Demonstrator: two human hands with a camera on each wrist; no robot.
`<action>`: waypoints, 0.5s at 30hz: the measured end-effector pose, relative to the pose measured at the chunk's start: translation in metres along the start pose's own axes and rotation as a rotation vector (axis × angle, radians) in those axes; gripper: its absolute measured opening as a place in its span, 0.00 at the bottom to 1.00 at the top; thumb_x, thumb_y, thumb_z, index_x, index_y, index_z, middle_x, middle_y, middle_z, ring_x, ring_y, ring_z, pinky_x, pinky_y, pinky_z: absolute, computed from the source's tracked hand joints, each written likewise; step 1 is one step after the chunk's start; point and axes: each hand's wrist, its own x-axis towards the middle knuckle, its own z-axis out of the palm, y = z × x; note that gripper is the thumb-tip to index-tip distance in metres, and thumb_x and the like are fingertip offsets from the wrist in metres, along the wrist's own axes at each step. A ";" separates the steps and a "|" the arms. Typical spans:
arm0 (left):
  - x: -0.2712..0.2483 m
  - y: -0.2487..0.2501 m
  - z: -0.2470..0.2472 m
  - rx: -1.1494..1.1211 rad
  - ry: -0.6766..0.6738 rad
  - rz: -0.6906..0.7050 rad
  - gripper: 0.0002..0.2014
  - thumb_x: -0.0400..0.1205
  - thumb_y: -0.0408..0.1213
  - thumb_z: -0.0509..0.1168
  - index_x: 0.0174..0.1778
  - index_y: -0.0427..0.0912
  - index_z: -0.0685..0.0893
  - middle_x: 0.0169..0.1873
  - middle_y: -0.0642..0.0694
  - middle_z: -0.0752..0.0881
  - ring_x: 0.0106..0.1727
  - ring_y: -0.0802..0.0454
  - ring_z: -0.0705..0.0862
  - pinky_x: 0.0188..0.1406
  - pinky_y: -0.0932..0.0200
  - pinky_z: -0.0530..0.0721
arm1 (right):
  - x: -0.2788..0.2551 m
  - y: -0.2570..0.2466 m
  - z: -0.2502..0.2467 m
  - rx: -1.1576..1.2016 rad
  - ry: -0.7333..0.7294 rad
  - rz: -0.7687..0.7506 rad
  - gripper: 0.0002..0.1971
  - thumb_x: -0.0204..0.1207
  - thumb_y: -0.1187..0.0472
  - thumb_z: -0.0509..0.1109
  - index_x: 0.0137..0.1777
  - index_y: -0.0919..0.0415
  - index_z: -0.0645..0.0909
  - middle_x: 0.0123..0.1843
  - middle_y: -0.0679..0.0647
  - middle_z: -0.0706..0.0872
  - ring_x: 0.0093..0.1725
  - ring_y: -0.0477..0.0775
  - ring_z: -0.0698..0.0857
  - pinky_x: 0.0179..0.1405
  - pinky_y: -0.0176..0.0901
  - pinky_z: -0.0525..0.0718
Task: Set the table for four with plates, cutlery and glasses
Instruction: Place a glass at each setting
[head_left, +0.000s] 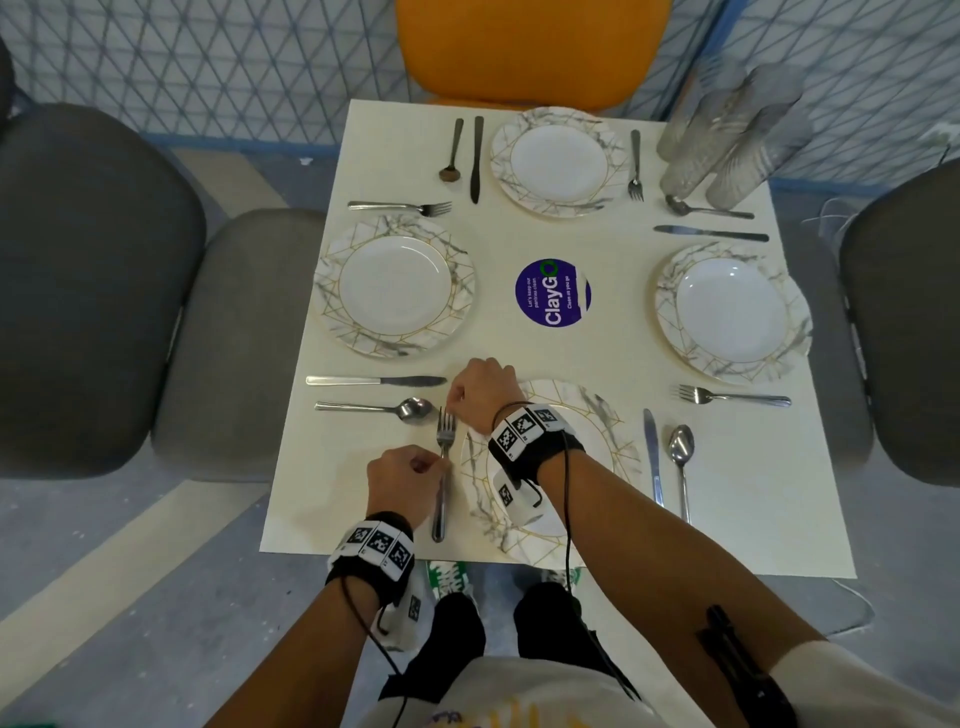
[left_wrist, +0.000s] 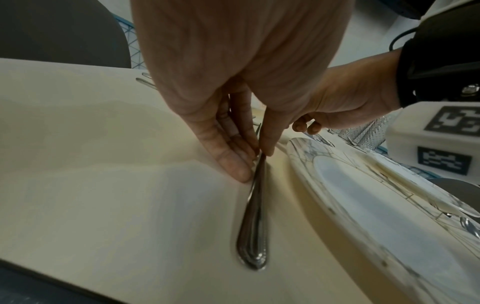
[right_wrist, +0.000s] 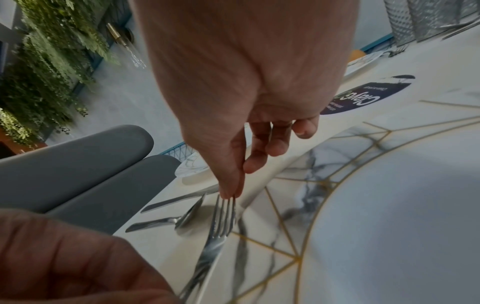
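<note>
**Squaring the near fork beside its plate**

Your left hand (head_left: 402, 475), lower centre of the head view, pinches the fork (head_left: 442, 470) at mid-handle; your right hand (head_left: 480, 387) touches a fingertip to the tines, holding nothing. Keep the fork flat on the table (head_left: 753, 493), parallel to the near plate (head_left: 608, 415) and just clear of its rim. It is slim polished steel, four-tined. Four clustered glasses (head_left: 727, 135), upper right, are not yet distributed.

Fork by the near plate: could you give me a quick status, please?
Left hand pinches fork mid-handle; right hand touches its tines. Fork flat on table, beside near plate. Glasses still clustered at far corner.
</note>
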 end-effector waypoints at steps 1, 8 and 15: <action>-0.001 0.000 0.000 0.012 -0.003 -0.002 0.07 0.79 0.44 0.78 0.36 0.49 0.93 0.28 0.54 0.92 0.36 0.54 0.92 0.56 0.56 0.89 | -0.001 0.000 -0.001 0.014 0.003 0.000 0.10 0.80 0.48 0.70 0.49 0.49 0.91 0.56 0.51 0.83 0.59 0.57 0.79 0.63 0.54 0.74; 0.001 0.013 -0.014 0.088 0.054 0.009 0.17 0.85 0.50 0.69 0.37 0.42 0.89 0.33 0.50 0.91 0.44 0.46 0.88 0.54 0.55 0.79 | -0.012 0.015 -0.016 0.301 0.177 0.052 0.07 0.79 0.54 0.71 0.49 0.52 0.90 0.50 0.53 0.85 0.52 0.57 0.84 0.59 0.55 0.82; 0.017 0.091 -0.023 -0.024 0.074 0.217 0.11 0.85 0.48 0.70 0.41 0.47 0.89 0.35 0.56 0.90 0.39 0.61 0.86 0.39 0.72 0.77 | -0.045 0.057 -0.073 0.696 0.425 0.089 0.04 0.78 0.63 0.75 0.48 0.60 0.91 0.43 0.46 0.90 0.40 0.33 0.84 0.43 0.22 0.77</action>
